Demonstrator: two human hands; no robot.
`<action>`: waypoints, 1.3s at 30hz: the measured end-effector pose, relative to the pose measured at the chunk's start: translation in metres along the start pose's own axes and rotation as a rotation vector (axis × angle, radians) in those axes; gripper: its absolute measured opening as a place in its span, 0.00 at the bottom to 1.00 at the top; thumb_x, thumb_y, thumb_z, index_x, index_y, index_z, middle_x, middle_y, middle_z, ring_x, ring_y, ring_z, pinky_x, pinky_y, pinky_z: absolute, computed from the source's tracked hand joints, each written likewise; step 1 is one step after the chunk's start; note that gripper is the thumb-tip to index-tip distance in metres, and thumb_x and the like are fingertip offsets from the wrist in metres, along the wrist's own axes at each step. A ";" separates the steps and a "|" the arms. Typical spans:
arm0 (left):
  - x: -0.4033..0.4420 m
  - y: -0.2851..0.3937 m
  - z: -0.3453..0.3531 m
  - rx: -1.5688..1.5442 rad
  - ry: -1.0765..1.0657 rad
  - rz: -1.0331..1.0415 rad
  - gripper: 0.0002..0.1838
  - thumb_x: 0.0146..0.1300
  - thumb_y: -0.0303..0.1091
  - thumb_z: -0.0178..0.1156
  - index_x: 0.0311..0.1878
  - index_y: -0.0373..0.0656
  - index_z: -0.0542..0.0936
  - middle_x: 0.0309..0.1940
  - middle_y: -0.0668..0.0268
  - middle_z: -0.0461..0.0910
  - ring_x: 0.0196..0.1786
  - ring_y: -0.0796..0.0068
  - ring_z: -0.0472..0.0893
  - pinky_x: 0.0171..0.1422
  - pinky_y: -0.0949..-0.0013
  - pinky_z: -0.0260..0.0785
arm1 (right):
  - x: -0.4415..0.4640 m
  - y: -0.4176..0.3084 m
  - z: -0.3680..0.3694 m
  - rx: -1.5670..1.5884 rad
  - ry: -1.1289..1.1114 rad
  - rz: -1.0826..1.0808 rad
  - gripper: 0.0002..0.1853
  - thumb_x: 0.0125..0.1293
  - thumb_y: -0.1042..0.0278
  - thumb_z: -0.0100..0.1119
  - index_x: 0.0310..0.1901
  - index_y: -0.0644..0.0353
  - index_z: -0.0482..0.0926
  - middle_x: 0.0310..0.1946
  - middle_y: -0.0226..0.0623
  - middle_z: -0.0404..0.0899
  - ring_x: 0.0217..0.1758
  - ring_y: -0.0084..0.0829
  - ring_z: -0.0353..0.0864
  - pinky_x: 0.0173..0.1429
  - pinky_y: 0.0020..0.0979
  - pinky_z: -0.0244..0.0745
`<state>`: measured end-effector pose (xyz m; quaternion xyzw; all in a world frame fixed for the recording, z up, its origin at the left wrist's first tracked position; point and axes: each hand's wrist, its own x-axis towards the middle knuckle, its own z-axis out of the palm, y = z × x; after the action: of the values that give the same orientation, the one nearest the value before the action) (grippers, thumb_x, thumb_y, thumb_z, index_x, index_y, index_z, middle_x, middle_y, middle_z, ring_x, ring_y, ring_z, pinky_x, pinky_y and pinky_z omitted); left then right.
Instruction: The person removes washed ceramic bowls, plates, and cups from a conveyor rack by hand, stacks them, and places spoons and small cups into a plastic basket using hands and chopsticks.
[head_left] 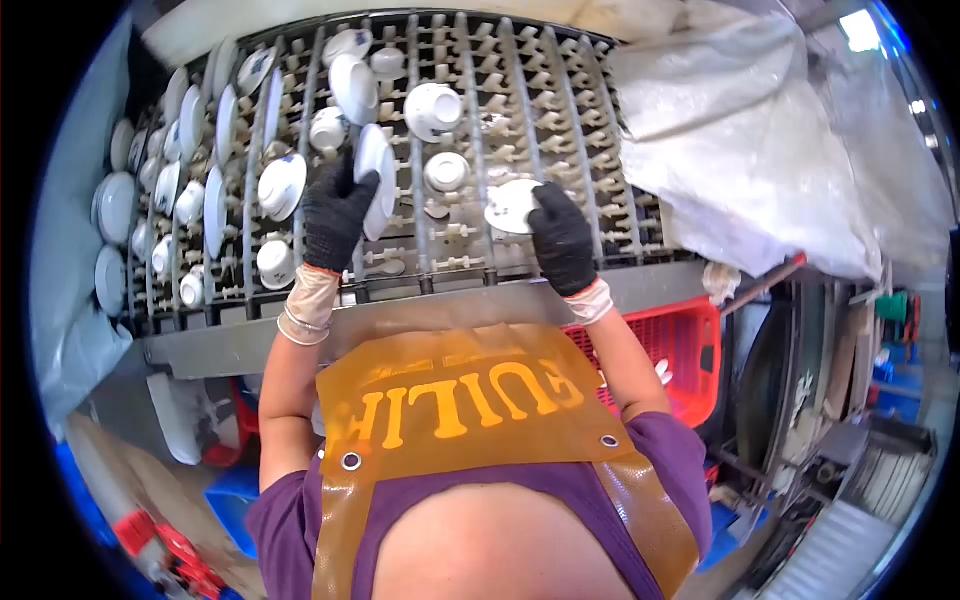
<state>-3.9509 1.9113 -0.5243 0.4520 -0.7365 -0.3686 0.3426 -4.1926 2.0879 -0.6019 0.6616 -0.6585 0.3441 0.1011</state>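
My left hand (338,220), in a black glove, is closed on the edge of a white plate (376,182) that stands nearly upright on the pegged conveyor rack (421,240). My right hand (562,238), also black-gloved, grips the right edge of a white bowl (512,206) above the rack; its fingertips are partly hidden. Between the hands a small upturned white bowl (447,172) rests on the pegs. Left of my left hand lie a patterned bowl (282,187) and a white cup (276,264). Farther back sits another upturned bowl (434,111).
Upright plates (214,212) and bowls fill the rack's left side. A metal ledge (450,306) runs along its front. White plastic sheeting (740,140) hangs at the right. Below it, a red basket (708,365) stands beside my right arm.
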 end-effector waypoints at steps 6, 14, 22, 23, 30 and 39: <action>0.007 -0.045 0.052 0.070 -0.291 -0.071 0.18 0.56 0.34 0.63 0.48 0.35 0.76 0.34 0.68 0.78 0.34 0.80 0.74 0.40 0.74 0.67 | -0.061 0.000 0.002 0.129 -0.174 -0.002 0.05 0.50 0.68 0.58 0.31 0.53 0.79 0.51 0.37 0.76 0.59 0.47 0.70 0.61 0.46 0.63; -0.040 0.048 0.053 -0.293 -0.237 0.195 0.16 0.65 0.31 0.52 0.54 0.38 0.72 0.31 0.70 0.75 0.28 0.83 0.71 0.32 0.79 0.64 | -0.107 -0.069 -0.024 0.405 0.103 0.486 0.15 0.57 0.61 0.58 0.46 0.56 0.76 0.46 0.43 0.76 0.50 0.44 0.75 0.54 0.40 0.70; -0.098 0.118 0.164 -0.434 -0.513 0.368 0.15 0.63 0.22 0.45 0.53 0.38 0.69 0.33 0.71 0.68 0.25 0.85 0.62 0.28 0.84 0.57 | -0.120 -0.094 -0.039 1.309 0.459 0.777 0.23 0.67 0.59 0.51 0.62 0.51 0.65 0.40 0.29 0.74 0.40 0.18 0.74 0.41 0.24 0.73; -0.095 0.113 0.170 -0.825 -0.616 -0.165 0.15 0.63 0.21 0.45 0.53 0.38 0.69 0.34 0.71 0.68 0.26 0.85 0.62 0.28 0.84 0.58 | -0.126 -0.093 -0.045 1.753 0.694 0.844 0.21 0.67 0.52 0.50 0.59 0.49 0.67 0.38 0.28 0.75 0.36 0.19 0.74 0.36 0.24 0.73; -0.140 0.143 0.201 -0.789 -0.667 0.161 0.12 0.68 0.40 0.47 0.42 0.42 0.73 0.31 0.70 0.70 0.28 0.81 0.67 0.34 0.79 0.63 | -0.168 -0.077 -0.042 1.818 1.426 0.974 0.22 0.66 0.45 0.49 0.49 0.56 0.73 0.37 0.27 0.77 0.35 0.23 0.76 0.42 0.27 0.73; -0.192 0.106 0.228 -0.492 -1.230 0.186 0.13 0.66 0.34 0.51 0.47 0.35 0.72 0.38 0.68 0.75 0.34 0.80 0.73 0.41 0.74 0.68 | -0.174 -0.099 -0.077 0.957 0.676 0.834 0.13 0.70 0.59 0.43 0.44 0.60 0.73 0.30 0.33 0.77 0.36 0.24 0.77 0.40 0.28 0.74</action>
<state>-4.1173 2.1751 -0.5792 0.0027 -0.7282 -0.6852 -0.0162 -4.1066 2.2840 -0.6153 0.1838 -0.5662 0.7910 -0.1414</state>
